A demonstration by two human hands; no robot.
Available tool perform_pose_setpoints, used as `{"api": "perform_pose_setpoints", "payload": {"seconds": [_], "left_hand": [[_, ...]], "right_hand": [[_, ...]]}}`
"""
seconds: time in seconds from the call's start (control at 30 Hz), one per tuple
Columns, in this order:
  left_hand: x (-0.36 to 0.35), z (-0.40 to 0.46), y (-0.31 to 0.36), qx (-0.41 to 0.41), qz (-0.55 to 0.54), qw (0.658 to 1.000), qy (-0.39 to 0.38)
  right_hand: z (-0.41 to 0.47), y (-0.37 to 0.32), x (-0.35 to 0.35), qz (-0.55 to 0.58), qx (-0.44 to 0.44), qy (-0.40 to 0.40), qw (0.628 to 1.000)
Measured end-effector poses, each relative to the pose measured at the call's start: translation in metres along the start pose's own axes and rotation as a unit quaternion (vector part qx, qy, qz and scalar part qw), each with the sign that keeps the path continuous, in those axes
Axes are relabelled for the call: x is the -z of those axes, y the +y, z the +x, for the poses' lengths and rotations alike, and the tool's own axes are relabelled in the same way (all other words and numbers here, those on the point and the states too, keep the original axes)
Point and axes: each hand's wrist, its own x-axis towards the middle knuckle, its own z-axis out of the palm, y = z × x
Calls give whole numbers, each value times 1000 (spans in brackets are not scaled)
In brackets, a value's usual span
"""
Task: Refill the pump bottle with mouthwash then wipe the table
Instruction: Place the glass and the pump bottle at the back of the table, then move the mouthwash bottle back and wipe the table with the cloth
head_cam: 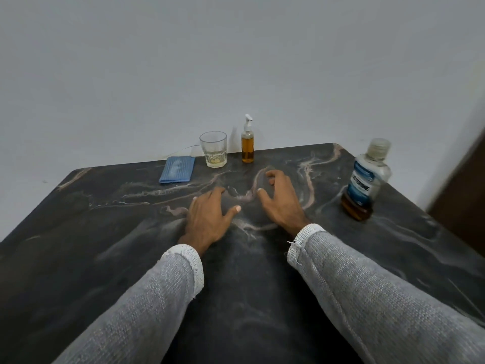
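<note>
Both hands hover empty, fingers loosely spread; the upright pump bottle (247, 143) stands far, just beyond the right hand (280, 198), nearer it than the left hand (210, 214).

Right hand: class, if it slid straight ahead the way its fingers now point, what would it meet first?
Probably the amber-filled clear pump bottle by the wall. The right hand points up and slightly left over bare dark marble table; depth is uncertain.
</note>
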Motion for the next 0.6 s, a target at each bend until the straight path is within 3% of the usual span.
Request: {"api": "perform_pose_setpoints", "payload": {"seconds": [0.17,0.6], "left_hand": [[5,-45,25,-23,2,999,-31],[-4,-65,55,-14,7,995,-101]], "right_hand": [[-53,8,34,-21,10,28,999],[-82,62,119,-43,-121,257,958]]}}
